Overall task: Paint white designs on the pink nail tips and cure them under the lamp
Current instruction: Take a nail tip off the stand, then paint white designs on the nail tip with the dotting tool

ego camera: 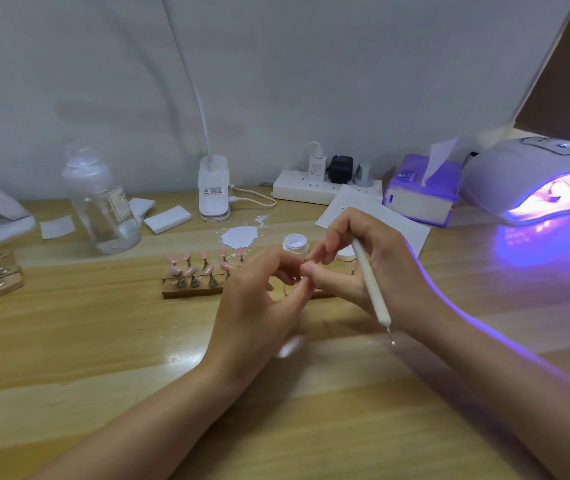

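Wooden desk [69, 341]: near its middle, pink nail tips [195, 268] stand on a rack. Both hands meet beside it; right hand [373, 268] grips a dotting pen [368, 275], left hand [259, 299] pinches something hidden. Curing lamp [533, 178] glows at the right edge, ready.

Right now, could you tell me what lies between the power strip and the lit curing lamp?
In the head view, a purple tissue box sits between the power strip and the lit curing lamp.
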The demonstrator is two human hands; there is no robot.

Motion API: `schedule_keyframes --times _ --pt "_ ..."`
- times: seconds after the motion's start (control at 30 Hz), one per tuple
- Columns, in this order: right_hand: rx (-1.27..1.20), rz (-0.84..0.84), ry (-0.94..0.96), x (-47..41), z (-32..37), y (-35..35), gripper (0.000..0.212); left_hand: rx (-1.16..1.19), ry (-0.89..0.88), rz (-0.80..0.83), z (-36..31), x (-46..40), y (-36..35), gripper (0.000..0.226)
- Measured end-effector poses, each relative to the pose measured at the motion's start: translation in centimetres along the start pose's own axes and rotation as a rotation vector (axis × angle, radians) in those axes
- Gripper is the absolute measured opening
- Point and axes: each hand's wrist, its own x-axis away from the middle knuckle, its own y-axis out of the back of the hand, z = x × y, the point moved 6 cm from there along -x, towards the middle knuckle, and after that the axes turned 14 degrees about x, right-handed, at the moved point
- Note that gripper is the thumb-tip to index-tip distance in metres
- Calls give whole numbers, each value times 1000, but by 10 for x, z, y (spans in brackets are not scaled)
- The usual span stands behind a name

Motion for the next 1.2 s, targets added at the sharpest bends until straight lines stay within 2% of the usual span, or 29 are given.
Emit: schedule_keyframes --times 0.07,0.2,0.33,0.43,0.5,0.57,0.63,0.73,0.9,1.07,1.2 --pt "22 0 10 1 0 -3 34 9 -19 4 -1 0 1 5" --pt "20 -3 -38 0 -3 -2 29 96 13 -24 2 0 5 13" --pt "0 -40 -182 -8 -14 6 17 232 50 -64 5 -2 7 23" --pt "-72 -54 -348 -17 -25 13 45 267 70 -50 6 -2 5 25" --pt "-91 17 -417 -27 -29 12 63 258 68 -40 6 -3 4 25" --pt "-74 97 -482 -38 -37 6 70 255 73 -38 8 -3 4 22" --pt "-52 139 -513 -49 -45 -2 58 267 78 -40 10 -3 4 18" --pt "-28 109 -486 -64 -53 -13 26 265 59 -33 9 -4 3 11" --pt "134 123 -489 -72 -65 -33 36 313 109 -59 14 -3 3 14" --pt "196 75 -472 -74 -68 -40 37 332 115 -70 14 -3 4 14" --pt "224 110 -446 -78 -70 -43 33 335 102 -69 12 -4 4 11"
